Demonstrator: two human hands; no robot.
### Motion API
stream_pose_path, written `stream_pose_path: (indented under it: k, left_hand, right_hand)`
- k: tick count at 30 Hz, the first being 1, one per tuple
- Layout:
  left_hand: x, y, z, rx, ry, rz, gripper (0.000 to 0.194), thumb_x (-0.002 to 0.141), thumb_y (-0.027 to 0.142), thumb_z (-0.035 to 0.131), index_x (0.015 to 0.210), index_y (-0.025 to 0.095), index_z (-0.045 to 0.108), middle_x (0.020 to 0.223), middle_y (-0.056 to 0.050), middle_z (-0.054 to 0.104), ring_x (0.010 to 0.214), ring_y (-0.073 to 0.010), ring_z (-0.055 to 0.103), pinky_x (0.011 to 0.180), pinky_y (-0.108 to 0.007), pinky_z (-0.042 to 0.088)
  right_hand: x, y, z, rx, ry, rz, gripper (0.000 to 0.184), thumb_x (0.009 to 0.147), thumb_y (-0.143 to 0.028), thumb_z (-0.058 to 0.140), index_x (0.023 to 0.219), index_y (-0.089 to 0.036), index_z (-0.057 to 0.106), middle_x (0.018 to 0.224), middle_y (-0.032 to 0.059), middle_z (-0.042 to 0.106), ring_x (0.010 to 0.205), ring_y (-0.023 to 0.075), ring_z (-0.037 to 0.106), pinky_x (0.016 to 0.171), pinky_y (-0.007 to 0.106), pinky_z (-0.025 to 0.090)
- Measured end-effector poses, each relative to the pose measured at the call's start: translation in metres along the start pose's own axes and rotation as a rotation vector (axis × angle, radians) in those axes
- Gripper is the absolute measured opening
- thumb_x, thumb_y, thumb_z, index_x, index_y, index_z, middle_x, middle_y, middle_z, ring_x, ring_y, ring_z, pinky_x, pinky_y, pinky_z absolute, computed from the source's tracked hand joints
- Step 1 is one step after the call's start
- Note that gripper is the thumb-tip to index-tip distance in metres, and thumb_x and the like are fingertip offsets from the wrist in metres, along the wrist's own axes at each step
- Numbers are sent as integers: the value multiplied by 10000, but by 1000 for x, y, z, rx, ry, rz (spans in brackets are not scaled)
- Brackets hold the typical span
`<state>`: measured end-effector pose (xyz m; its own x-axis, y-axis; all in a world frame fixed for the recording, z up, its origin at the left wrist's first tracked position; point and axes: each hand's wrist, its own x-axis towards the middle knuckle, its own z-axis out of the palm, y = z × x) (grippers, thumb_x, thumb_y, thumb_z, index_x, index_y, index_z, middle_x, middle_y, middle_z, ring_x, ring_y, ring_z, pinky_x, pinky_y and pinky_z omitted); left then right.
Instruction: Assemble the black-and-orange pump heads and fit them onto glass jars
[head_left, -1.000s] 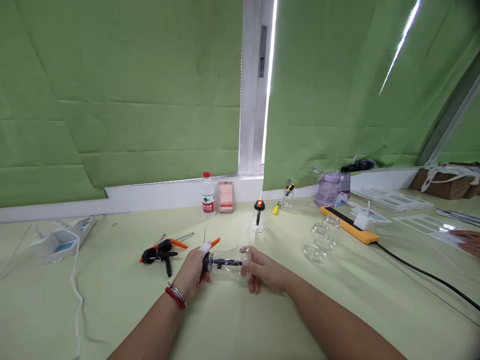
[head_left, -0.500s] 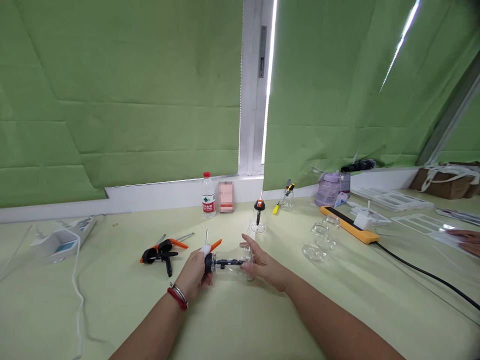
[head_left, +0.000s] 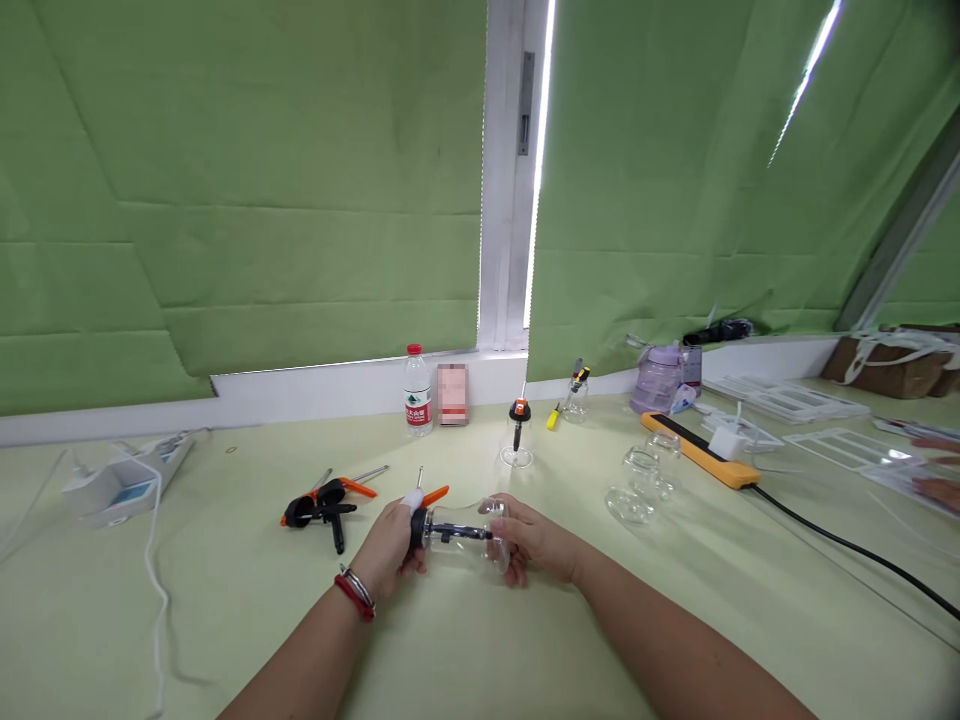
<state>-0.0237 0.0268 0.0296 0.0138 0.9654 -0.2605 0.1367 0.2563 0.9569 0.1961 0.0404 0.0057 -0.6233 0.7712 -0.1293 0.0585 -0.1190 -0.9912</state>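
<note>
- Green window coverings (head_left: 300, 180) hang behind the pale table (head_left: 450, 650).
- The orange power strip (head_left: 697, 450) lies to the right, a white plug (head_left: 727, 440) on it.
- The left hand (head_left: 390, 540) grips the black top of a clear dispenser (head_left: 465, 550); the right hand (head_left: 529, 540) grips its base.
- That dispenser is on its side between both hands, over the table's near middle.
- The red-capped water bottle (head_left: 418, 395) stands upright beside a pink box (head_left: 453, 395).
- Directly beyond the hands, a second dispenser (head_left: 517, 435) stands upright, in the way toward the wall.
- Clear glass vessels (head_left: 641, 480) are well right of the right hand.
- Black-and-orange dispenser tops (head_left: 322, 505) lie near the left hand.
</note>
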Motion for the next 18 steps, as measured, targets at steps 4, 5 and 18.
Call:
stream_pose_path:
  k: [4, 5, 18]
  left_hand:
    - [-3, 2, 2, -101, -27, 135, 486, 852, 549, 339, 1092, 156, 494, 508, 54, 520, 341, -98, 433, 421, -244, 402]
    - [-4, 2, 1, -135, -38, 176, 522, 855, 539, 359, 1237, 186, 397, 581, 51, 559, 370, -94, 453, 469, -259, 436]
    - [-6, -1, -3, -11, -310, 283, 540, 550, 248, 780, 1030, 175, 545, 763, 0, 557, 617, -122, 518, 586, -272, 463]
  right_hand:
    - [1, -1, -1, 45, 24, -12, 480, 790, -554, 507, 1111, -215, 396, 735, -12, 601, 416, 98, 557, 352, 173, 366]
    - [0, -1, -2, 50, 34, -20, 480, 789, -562, 499, 1104, -211, 403, 730, -10, 601, 410, 97, 549, 350, 175, 359]
    - [-7, -12, -10, 14, 123, -101, 467, 780, -524, 476, 1119, -204, 452, 667, -14, 581, 448, 80, 448, 398, 178, 334]
